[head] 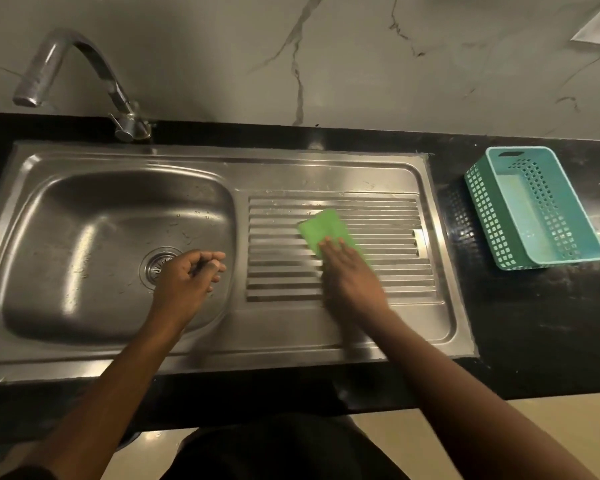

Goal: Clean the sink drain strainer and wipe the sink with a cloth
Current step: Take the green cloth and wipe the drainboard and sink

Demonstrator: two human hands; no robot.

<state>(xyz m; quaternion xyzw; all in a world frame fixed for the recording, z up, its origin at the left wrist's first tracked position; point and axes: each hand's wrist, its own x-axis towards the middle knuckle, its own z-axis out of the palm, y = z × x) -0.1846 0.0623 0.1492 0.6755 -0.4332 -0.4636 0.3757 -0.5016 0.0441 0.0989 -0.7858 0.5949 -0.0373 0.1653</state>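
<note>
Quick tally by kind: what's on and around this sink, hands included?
Hands: 2, left hand and right hand
Sink: 1
Drain strainer: 1
Green cloth: 1
Faucet: 1
Teal basket: 1
Total: 7

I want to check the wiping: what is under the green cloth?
The ribbed draining board lies under the cloth. The right hand presses its near end. The metal beneath is hidden.
</note>
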